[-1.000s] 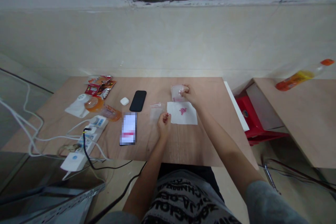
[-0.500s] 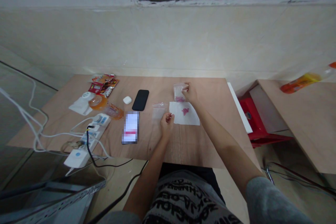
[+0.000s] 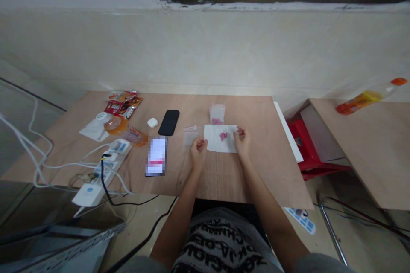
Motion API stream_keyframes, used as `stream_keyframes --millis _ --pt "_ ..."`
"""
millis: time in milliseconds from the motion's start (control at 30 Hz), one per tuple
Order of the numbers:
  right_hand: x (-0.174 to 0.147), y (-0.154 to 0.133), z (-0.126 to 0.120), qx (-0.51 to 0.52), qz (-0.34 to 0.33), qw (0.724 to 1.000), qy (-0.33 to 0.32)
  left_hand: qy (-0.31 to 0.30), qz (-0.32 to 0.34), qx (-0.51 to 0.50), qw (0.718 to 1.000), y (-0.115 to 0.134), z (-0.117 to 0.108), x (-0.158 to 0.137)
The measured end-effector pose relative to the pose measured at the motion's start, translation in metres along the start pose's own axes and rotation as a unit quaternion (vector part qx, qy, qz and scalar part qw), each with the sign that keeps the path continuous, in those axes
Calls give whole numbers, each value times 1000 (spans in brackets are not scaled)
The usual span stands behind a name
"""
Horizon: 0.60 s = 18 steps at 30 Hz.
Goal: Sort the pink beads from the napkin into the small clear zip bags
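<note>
A white sheet of paper (image 3: 213, 144) lies on the table with a small cluster of pink beads (image 3: 223, 136) at its middle. My left hand (image 3: 198, 151) is closed at the sheet's left edge, its fingertips pinching there. At the opposite edge my right hand (image 3: 242, 140) is also closed, thumb over the paper and fingers curled. Just behind the sheet lies a clear plastic bag (image 3: 217, 114) with more pink beads in its lower end. A second clear zip bag (image 3: 191, 135), flat, lies left of the paper, partly behind my left hand.
Left of the bags are a black phone (image 3: 169, 122), a white earbud case (image 3: 153, 123) and a lit phone (image 3: 156, 155). Further left lie an orange bottle (image 3: 128, 131), snack packets (image 3: 123, 104) and a power strip (image 3: 112, 162) with cables. A red stool (image 3: 303, 140) stands right of the table.
My right hand has left the bead bag and come down to the right edge of the paper. The bag stays behind the sheet. My left hand remains by the paper's left edge.
</note>
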State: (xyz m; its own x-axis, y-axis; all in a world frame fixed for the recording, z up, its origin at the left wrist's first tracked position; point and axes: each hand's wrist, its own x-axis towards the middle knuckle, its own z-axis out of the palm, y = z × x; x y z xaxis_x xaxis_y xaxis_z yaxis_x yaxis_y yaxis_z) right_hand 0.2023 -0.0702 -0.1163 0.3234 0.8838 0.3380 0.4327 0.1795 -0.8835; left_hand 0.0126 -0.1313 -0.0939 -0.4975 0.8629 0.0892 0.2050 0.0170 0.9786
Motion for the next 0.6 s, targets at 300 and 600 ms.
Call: stream_keyframes --millis 300,600 --pt "-19 -5 -15 -65 -19 997 -20 81 6 344 936 4 -39 32" --pt "-20 -14 -18 -142 -21 986 -78 78 -32 468 880 2 -16 47"
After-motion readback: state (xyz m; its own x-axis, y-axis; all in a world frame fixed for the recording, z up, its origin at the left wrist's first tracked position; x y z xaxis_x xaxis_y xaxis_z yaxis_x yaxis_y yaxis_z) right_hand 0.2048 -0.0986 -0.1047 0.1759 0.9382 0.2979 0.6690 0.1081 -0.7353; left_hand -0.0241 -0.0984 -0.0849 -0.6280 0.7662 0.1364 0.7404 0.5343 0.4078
